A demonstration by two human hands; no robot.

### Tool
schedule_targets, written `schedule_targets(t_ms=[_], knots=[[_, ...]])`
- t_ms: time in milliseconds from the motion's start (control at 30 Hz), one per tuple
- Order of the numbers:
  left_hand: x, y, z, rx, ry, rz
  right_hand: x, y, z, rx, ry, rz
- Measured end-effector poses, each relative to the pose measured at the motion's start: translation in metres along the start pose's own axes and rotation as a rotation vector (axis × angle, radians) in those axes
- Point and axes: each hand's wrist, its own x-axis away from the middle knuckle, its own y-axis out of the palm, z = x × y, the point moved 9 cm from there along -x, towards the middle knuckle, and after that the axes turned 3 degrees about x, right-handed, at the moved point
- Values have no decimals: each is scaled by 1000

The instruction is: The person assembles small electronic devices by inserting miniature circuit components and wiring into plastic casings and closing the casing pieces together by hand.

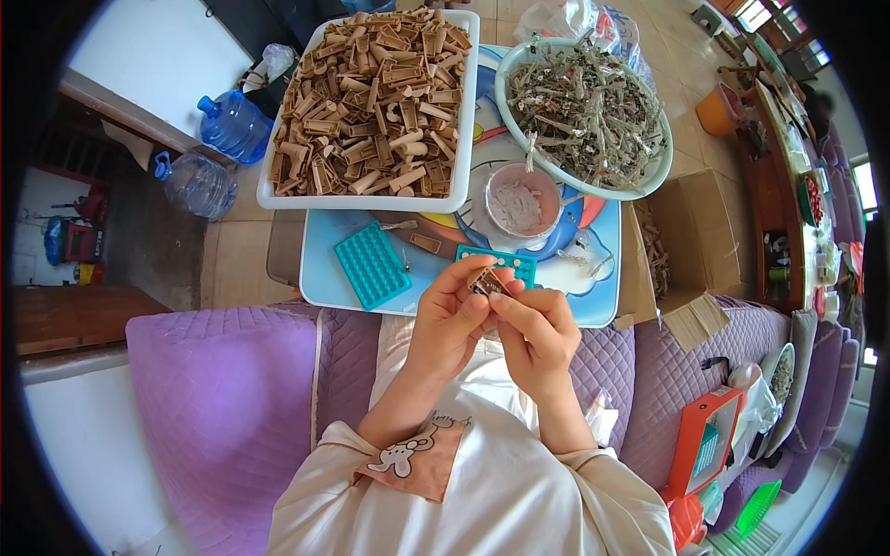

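Between both hands, above the front edge of the low table, is a small brown plastic shell (pixel 485 279) with something dark and tiny inside it. My left hand (pixel 449 313) grips the shell from the left, its fingers behind and its thumb in front. My right hand (pixel 538 335) is closed at the shell's right side, thumb and forefinger pressed to its opening. Just behind the hands lies a teal tray (pixel 519 269) with small pale pieces on it, partly hidden by the fingers. To the left sits a second teal grid tray (pixel 367 266). A loose brown shell (pixel 425 243) lies between them.
A white tub (pixel 263 191) heaped with brown shells and a pale green basin (pixel 671 157) of tangled wired parts stand on the table (pixel 324 289). A pink bowl (pixel 492 190) holds white pieces. At right is an open cardboard box (pixel 709 232); water jugs (pixel 199 185) stand left.
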Motion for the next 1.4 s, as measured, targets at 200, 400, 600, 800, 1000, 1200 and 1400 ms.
schedule_targets(t_ms=[200, 400, 600, 800, 1000, 1200, 1400], knots=[[1, 7, 1, 30, -4, 34, -1, -7, 1, 77, 75, 91], [0, 7, 7, -58, 47, 34, -10, -3, -1, 11, 52, 47], [-1, 10, 16, -133, 89, 29, -4, -6, 3, -51, 113, 80], [3, 15, 24, -196, 164, 39, 1, -6, 6, -130, 144, 95], [7, 16, 25, -137, 185, 111, 8, -8, 20, -246, 287, 126], [9, 14, 19, -35, 101, 86, 7, -1, 27, -285, 308, 23], [3, 15, 3, 235, 24, 68, -4, -8, 18, 20, 107, -23]])
